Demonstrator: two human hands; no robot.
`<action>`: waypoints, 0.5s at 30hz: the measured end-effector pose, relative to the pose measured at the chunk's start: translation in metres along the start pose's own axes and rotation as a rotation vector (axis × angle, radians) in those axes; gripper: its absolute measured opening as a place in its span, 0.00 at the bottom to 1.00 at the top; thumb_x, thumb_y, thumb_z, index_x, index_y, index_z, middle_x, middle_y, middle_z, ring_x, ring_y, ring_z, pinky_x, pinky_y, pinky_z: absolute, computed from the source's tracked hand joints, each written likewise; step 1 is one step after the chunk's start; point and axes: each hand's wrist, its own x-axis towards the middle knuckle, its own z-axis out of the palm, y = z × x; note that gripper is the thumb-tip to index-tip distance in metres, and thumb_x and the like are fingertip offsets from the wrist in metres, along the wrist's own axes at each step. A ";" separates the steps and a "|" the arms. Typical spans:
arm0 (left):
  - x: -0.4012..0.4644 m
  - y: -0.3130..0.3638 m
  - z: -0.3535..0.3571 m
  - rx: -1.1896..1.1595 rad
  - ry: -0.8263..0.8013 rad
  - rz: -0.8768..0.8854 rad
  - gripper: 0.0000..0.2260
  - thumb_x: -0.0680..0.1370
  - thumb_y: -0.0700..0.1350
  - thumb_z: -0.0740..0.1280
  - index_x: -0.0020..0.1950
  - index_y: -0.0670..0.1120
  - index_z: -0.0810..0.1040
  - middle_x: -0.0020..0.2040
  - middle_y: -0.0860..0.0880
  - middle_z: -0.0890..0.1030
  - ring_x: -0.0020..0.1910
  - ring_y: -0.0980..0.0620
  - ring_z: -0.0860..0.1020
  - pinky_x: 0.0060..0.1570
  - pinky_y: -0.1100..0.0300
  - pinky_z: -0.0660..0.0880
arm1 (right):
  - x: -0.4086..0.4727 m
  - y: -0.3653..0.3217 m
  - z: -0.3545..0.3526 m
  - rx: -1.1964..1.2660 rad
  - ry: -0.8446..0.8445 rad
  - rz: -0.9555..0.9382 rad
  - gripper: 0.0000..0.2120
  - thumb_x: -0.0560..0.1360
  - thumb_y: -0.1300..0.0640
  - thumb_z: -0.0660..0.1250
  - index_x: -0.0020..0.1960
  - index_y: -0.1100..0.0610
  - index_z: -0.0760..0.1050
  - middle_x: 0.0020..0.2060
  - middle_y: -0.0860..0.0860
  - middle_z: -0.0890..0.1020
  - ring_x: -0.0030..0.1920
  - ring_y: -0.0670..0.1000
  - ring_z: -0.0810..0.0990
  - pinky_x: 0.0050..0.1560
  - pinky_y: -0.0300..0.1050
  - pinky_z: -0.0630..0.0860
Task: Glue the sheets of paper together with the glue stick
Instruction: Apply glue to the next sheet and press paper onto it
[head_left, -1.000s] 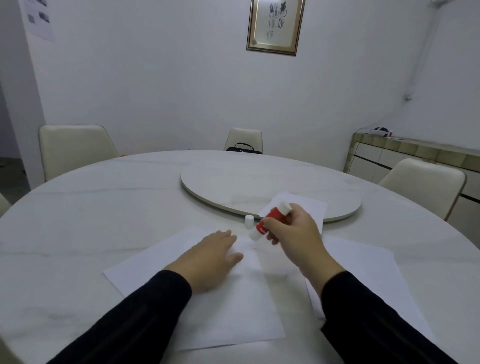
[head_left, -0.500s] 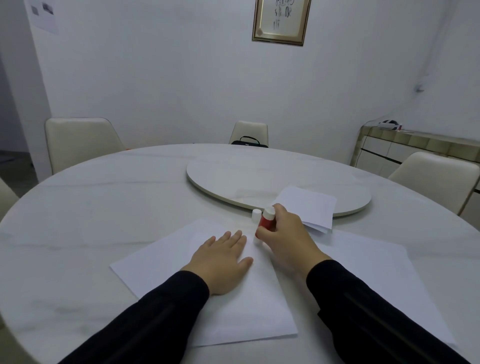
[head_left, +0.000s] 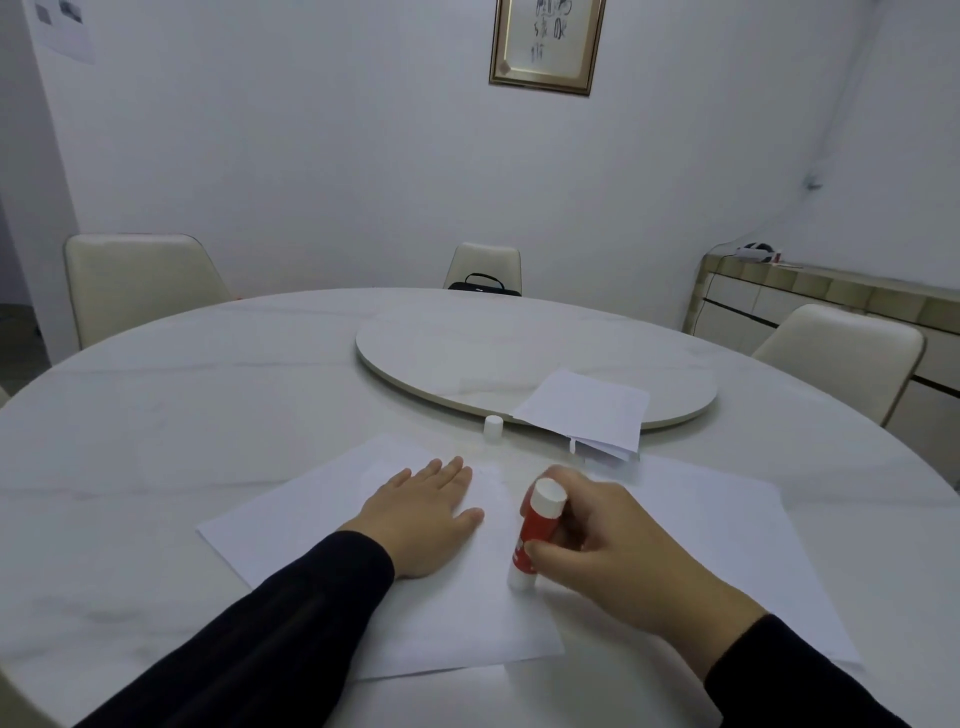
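Right hand (head_left: 613, 551) grips the red glue stick (head_left: 532, 535), its lower end on the near sheet of paper (head_left: 311, 519). Left hand (head_left: 421, 514) lies flat, fingers extended, on that sheet, left of the stick.

Framed picture (head_left: 546, 44) cut off by top edge, its writing too blurred to read

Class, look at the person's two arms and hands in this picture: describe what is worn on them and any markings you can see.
Both arms wear long dark sleeves, black or near-black, reaching the wrists: the left sleeve and the right sleeve. The left hand and right hand are bare: no gloves, rings or watch show. No logos show.
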 end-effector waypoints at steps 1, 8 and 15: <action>0.001 -0.001 0.000 -0.005 0.001 -0.001 0.27 0.81 0.57 0.46 0.78 0.51 0.44 0.79 0.55 0.43 0.77 0.57 0.43 0.76 0.56 0.42 | -0.008 -0.003 -0.002 0.007 -0.025 -0.012 0.10 0.63 0.49 0.65 0.43 0.51 0.72 0.39 0.54 0.82 0.34 0.49 0.75 0.39 0.50 0.74; 0.000 0.005 0.002 -0.028 0.074 -0.061 0.27 0.81 0.57 0.47 0.78 0.49 0.47 0.79 0.54 0.46 0.78 0.54 0.45 0.76 0.55 0.45 | -0.039 -0.007 -0.024 0.306 -0.223 -0.035 0.07 0.64 0.62 0.70 0.39 0.53 0.77 0.32 0.53 0.79 0.31 0.47 0.74 0.34 0.38 0.71; -0.010 0.008 -0.006 -0.095 0.427 -0.152 0.24 0.77 0.55 0.59 0.72 0.50 0.64 0.75 0.53 0.62 0.73 0.51 0.59 0.69 0.55 0.58 | 0.007 -0.004 -0.049 1.072 0.359 0.078 0.17 0.53 0.62 0.79 0.37 0.60 0.75 0.35 0.56 0.82 0.33 0.54 0.83 0.36 0.40 0.80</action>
